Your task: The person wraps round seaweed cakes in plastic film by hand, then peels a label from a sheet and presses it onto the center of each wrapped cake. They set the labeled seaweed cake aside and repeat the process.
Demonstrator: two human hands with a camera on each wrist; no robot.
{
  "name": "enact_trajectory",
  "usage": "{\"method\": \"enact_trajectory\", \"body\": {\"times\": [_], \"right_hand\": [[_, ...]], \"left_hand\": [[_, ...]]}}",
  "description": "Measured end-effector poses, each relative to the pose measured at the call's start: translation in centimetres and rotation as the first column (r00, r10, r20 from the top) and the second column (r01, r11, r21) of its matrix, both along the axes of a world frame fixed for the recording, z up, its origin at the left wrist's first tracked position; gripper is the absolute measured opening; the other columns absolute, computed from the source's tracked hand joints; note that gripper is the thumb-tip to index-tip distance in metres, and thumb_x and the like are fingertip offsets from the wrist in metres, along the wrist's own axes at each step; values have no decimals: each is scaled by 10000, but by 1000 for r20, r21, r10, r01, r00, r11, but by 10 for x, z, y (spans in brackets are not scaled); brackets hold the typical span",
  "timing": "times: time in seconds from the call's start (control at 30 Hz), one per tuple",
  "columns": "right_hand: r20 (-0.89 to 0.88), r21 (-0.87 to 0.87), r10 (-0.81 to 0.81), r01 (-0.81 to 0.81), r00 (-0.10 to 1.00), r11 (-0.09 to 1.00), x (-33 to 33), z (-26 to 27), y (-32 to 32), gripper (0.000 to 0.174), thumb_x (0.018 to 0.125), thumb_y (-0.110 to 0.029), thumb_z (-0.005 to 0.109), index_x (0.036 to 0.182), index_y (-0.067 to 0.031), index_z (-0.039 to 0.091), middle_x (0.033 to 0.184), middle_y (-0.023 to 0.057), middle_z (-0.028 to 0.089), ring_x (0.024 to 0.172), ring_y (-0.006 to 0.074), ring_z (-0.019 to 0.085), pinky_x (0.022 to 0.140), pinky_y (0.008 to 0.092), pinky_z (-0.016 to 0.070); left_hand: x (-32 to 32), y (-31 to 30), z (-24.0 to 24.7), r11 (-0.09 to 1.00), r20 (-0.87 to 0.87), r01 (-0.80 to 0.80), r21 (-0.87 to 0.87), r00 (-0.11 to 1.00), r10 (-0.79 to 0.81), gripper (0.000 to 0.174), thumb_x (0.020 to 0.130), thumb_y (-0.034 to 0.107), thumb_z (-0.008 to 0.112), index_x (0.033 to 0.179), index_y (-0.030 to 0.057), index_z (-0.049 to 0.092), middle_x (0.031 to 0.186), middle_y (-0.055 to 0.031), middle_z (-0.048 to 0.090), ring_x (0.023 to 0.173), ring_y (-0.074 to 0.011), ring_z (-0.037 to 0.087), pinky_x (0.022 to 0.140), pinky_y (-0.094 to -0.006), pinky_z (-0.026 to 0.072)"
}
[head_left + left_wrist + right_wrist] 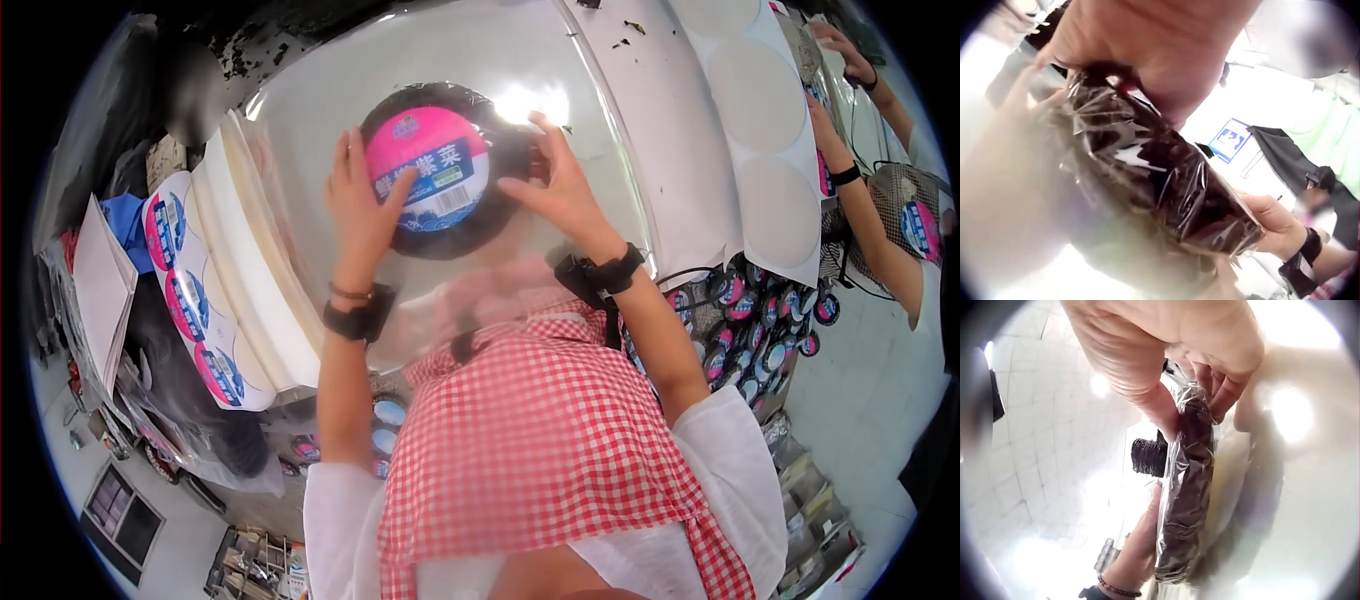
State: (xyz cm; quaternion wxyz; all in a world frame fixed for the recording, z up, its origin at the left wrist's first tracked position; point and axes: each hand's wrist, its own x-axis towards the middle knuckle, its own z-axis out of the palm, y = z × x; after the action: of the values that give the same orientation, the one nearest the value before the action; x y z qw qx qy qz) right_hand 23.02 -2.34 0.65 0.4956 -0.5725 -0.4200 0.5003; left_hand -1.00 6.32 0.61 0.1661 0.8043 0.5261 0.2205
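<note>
A round, flat packet of dried seaweed (pixel 510 165) in clear film faces up in the head view, over the pale shiny worktop. Its round pink, white and blue label (pixel 430 130) covers the middle. My left hand (pixel 365 205) holds the left side, thumb on the label, fingers along the rim. On the opposite side my right hand (pixel 562 190) grips the rim between thumb and fingers. Seen edge-on in the right wrist view, the dark packet (pixel 1188 494) stands between thumb and fingertips. Crinkled film covers the packet (pixel 1172 181) in the left wrist view, where the left fingertips are hidden.
Strips of round labels (pixel 188 305) lie left beside stacked white sheets (pixel 240 240). A backing sheet with large pale circles (pixel 765 120) is on the right. Many labelled packets (pixel 765 330) are heaped at lower right. Another person's arm (pixel 870 215) reaches in at far right.
</note>
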Motion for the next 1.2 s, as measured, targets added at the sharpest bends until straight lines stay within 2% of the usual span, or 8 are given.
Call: {"method": "enact_trajectory", "body": {"times": [0.03, 0.27, 0.47, 0.57, 0.6, 0.63, 0.7, 1.2], "right_hand": [[-15, 9, -9, 9, 1000, 1000, 0, -3, -1, 785, 757, -123, 770, 1419, -52, 353, 1288, 155, 519, 1153, 222, 536, 951, 353, 454], [-62, 162, 14, -4, 998, 987, -4, -2, -8, 791, 735, -142, 789, 1403, -35, 380, 1310, 148, 527, 1192, 241, 525, 968, 363, 438], [19, 187, 33, -36, 999, 982, -8, 19, -9, 780, 743, -104, 777, 1406, -32, 372, 1308, 130, 537, 1178, 228, 531, 964, 354, 437], [-74, 255, -16, 34, 997, 966, -10, 31, -6, 786, 754, -87, 769, 1418, -44, 351, 1285, 129, 548, 1160, 227, 540, 964, 354, 437], [-191, 103, -24, 44, 981, 994, -11, 43, -8, 822, 747, -142, 792, 1423, -49, 334, 1254, 124, 556, 1128, 229, 554, 970, 363, 434], [124, 78, -28, 19, 992, 997, -7, 48, -10, 875, 722, -221, 823, 1422, -41, 330, 1220, 128, 561, 1092, 235, 567, 964, 373, 437], [-22, 102, -1, 3, 1000, 995, -8, 39, -10, 931, 704, -295, 838, 1426, -18, 320, 1258, 148, 535, 1129, 232, 536, 963, 364, 437], [-283, 93, -117, 148, 952, 985, 8, 42, -42, 734, 744, -176, 809, 1344, 18, 433, 1241, 142, 598, 1153, 212, 547, 1011, 344, 418]], "left_hand": [[-4, -4, -2, 992, 170, -24, -122, 985, 45, 746, 842, 299, 707, 1420, -6, 348, 1442, -207, 369, 1321, -322, 392, 1071, -393, 334], [-17, -18, 6, 969, 598, -72, -238, 775, 204, 866, 709, 69, 802, 1430, -1, 328, 1383, -140, 429, 1247, -241, 453, 1042, -355, 387], [-20, -23, 27, 896, 699, 63, -440, 650, 298, 841, 751, 11, 747, 1454, 15, 287, 1329, -146, 481, 1204, -225, 484, 1020, -334, 404], [-19, -30, 40, 868, 706, 55, -494, 608, 364, 814, 781, 15, 722, 1459, 17, 271, 1339, -156, 473, 1192, -234, 494, 1009, -337, 415], [-21, -33, 45, 851, 600, -36, -524, 693, 399, 771, 813, 34, 700, 1455, 16, 274, 1359, -154, 453, 1209, -242, 479, 1014, -347, 411], [-30, -34, 23, 840, 688, -5, -542, 572, 447, 747, 843, 41, 676, 1461, 20, 257, 1364, -154, 445, 1218, -250, 469, 1016, -355, 410], [-20, -38, 31, 826, 767, 85, -557, 433, 473, 621, 927, 35, 587, 1453, 41, 258, 1331, -126, 484, 1124, -210, 545, 942, -343, 472], [52, -62, 45, 829, 868, 286, -480, 296, 400, 523, 937, 110, 606, 1380, 51, 335, 1330, -110, 480, 1151, -220, 518, 967, -376, 453]]}}
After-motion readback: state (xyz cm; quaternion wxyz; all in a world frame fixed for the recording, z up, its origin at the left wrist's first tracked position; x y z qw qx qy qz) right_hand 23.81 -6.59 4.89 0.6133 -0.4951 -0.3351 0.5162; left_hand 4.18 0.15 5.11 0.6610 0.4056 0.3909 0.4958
